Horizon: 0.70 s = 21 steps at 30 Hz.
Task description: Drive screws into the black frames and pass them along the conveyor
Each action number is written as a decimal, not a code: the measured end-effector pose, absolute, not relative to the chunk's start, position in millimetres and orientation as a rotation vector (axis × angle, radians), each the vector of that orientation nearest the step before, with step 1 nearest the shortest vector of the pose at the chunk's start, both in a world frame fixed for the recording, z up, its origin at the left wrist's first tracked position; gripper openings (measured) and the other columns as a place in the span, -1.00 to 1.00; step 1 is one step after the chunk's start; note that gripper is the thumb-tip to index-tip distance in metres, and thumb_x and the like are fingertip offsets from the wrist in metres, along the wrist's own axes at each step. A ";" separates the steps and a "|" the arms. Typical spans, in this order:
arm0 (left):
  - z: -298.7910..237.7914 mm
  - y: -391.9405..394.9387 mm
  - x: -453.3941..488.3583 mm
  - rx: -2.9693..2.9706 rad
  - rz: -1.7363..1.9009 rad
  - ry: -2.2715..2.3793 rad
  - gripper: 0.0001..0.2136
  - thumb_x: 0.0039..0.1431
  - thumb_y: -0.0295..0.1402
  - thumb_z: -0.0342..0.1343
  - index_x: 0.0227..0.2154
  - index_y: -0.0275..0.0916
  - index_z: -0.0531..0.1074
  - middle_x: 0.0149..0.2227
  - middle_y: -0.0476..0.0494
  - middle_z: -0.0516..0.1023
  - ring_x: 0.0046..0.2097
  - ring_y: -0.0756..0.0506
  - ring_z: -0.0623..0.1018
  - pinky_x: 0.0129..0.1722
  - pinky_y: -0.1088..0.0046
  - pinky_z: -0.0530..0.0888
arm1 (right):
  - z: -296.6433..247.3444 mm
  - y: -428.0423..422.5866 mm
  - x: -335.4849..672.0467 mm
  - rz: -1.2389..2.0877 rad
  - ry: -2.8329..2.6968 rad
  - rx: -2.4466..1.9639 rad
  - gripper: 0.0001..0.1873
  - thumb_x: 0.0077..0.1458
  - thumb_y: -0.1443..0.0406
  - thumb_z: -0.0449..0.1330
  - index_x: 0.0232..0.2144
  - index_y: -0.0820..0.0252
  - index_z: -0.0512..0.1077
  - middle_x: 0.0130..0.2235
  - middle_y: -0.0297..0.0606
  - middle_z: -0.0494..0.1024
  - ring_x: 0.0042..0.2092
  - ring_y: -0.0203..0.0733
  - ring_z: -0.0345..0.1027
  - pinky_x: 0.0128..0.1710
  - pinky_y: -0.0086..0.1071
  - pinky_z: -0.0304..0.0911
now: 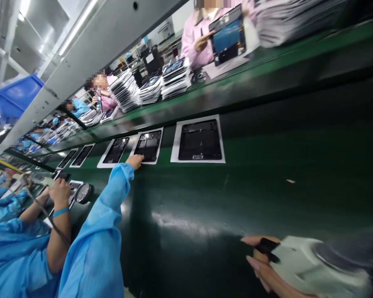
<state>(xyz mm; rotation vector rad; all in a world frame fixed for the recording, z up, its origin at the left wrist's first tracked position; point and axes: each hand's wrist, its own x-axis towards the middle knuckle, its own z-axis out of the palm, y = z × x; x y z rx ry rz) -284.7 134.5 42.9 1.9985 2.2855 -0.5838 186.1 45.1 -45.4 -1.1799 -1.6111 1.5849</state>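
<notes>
My left hand (136,160), at the end of a blue sleeve, stretches across the green bench. Its fingers are closed at the near-left corner of a black tablet housing (148,145) on a white sheet. One more tablet housing (200,140) lies to its right on its own sheet, and another tablet housing (116,150) to its left. At the lower right my right hand (262,265) is wrapped round a pale grey-green hand-held tool (311,258) with a black tip. The tool's rear is blurred and its kind is unclear.
At left, a co-worker's hands (59,191) hold a pale device near a round dish (83,193). Stacks of sheeted panels (175,78) line the raised shelf (276,62). Across it, a person in pink (192,37) holds a tablet. A small scrap (290,181) lies on the bench.
</notes>
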 end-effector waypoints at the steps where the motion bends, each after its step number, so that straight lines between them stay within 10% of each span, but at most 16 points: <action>1: 40.9 134.7 -288.1 2.034 -0.598 2.295 -0.72 0.26 -0.25 0.09 -0.04 -0.30 0.39 -0.02 -0.20 0.45 -0.03 -0.13 0.49 -0.03 0.17 0.48 | -40.2 44.5 184.5 1.588 -1.607 -1.185 -0.63 -0.20 0.12 0.37 -0.27 0.07 0.49 -0.62 -0.33 0.40 -0.63 -0.23 0.30 -0.66 -0.43 0.33; 6: 42.7 131.0 -284.4 2.269 -0.478 2.427 -0.69 0.11 -0.52 0.07 -0.06 -0.26 0.44 -0.12 -0.21 0.49 0.00 -0.13 0.47 0.02 0.36 0.44 | -13.5 29.9 164.2 1.568 -1.399 -1.131 -0.63 -0.03 0.10 0.24 -0.20 0.19 0.43 -0.54 -0.33 0.40 -0.60 -0.34 0.24 -0.60 -0.45 0.28; 13: 68.8 139.9 -236.3 2.700 0.256 2.515 -0.68 0.11 -0.41 -0.05 -0.13 -0.33 0.50 -0.29 -0.23 0.47 -0.23 -0.16 0.51 -0.19 0.33 0.49 | 6.2 44.5 148.0 1.506 -1.556 -0.878 -0.81 -0.15 0.30 0.19 -0.38 0.25 0.40 -0.54 -0.38 0.33 -0.55 -0.41 0.17 -0.58 -0.53 0.15; 21: 134.9 162.1 -29.4 2.593 0.896 1.877 -0.81 -0.01 -0.50 0.03 -0.34 -0.24 0.49 -0.40 -0.12 0.38 -0.29 -0.12 0.43 -0.23 0.29 0.47 | 59.4 40.7 180.2 1.807 -1.565 -0.625 -0.78 -0.21 0.31 0.13 -0.39 0.19 0.35 -0.63 -0.49 0.26 -0.61 -0.45 0.16 -0.60 -0.59 0.12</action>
